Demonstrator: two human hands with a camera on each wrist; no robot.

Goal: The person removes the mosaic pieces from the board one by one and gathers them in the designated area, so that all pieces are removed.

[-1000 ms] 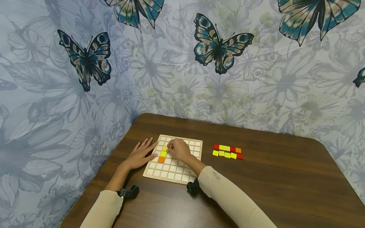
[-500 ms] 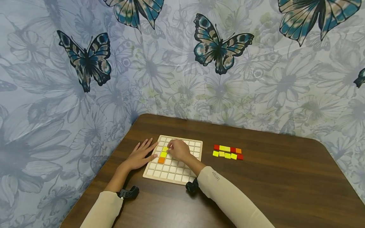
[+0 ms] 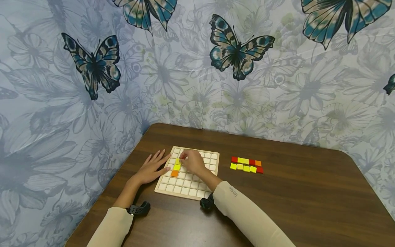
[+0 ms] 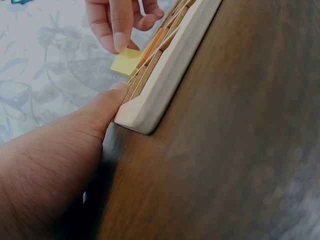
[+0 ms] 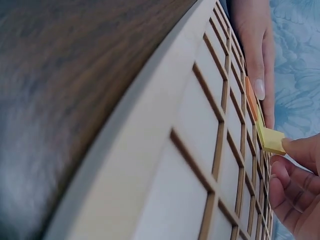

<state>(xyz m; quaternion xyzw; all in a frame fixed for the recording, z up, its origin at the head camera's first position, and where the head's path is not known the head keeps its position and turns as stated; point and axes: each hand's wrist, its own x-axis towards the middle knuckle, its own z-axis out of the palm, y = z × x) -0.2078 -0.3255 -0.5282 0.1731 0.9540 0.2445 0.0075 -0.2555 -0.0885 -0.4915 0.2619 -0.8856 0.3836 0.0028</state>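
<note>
A pale wooden board (image 3: 191,192) with a grid of white squares lies on the table. My left hand (image 3: 152,168) rests at its left edge, fingers spread and straight. Over the board's left part, my right hand (image 3: 192,162) pinches a small yellow square tile (image 5: 273,141) between thumb and finger. That tile (image 4: 126,61) stands tilted against the grid in both wrist views. An orange tile (image 3: 174,173) lies in the grid, with a yellow tile (image 3: 177,167) just beyond it. Part of the grid is hidden under the right hand.
To the board's right, two rows of loose tiles lie on the brown table (image 3: 293,192): red (image 3: 259,169), yellow (image 3: 243,161) and orange (image 3: 258,163). A patterned butterfly cloth (image 3: 191,85) hangs behind the table. Each wrist wears a black camera.
My right hand has shifted slightly left over the board, still pinching the yellow tile. The left hand and the loose tiles have stayed in place.
</note>
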